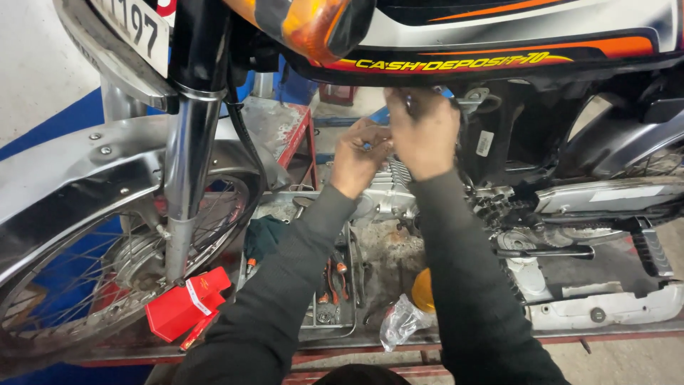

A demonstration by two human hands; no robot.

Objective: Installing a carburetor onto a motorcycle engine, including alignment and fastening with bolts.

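Both my hands reach under the black and orange fuel tank (499, 36) of a motorcycle, above its finned silver engine (388, 187). My left hand (358, 158) pinches a small bluish part at its fingertips, just over the engine's cooling fins. My right hand (423, 132) is closed around a thin metal tool or part that points up toward the frame under the tank; what it is stays unclear. The two hands almost touch. Dark grey sleeves cover both arms.
The front wheel (85, 264), chrome mudguard (64, 178) and fork (187, 150) stand at left. A red box (187, 303) lies by the wheel. A metal tray (335, 292) holds pliers and screwdrivers. A clear plastic bag (400, 322), a yellow cap (423, 290) and the footrest (652, 246) lie near.
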